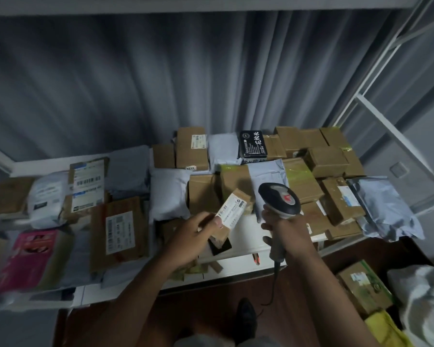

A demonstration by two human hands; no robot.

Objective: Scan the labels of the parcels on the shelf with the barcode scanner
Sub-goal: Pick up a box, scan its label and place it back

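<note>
My left hand (pixel 196 234) grips a small brown cardboard parcel (pixel 232 214) and holds it tilted above the shelf, white label facing up. My right hand (pixel 283 227) grips the handle of a grey and black barcode scanner (pixel 280 199), whose head sits just right of the parcel's label. The scanner's cable hangs down below my right hand. Many other parcels cover the white shelf (pixel 236 261): brown boxes (pixel 326 161), grey mailer bags (pixel 169 194) and a flat labelled box (pixel 120 231).
A pink packet (pixel 28 256) lies at the shelf's left end. A black box with white lettering (pixel 252 144) stands at the back. A grey curtain hangs behind. White shelf posts (pixel 386 126) rise at the right. More parcels (pixel 363 286) and a white sack (pixel 426 301) sit on the floor at lower right.
</note>
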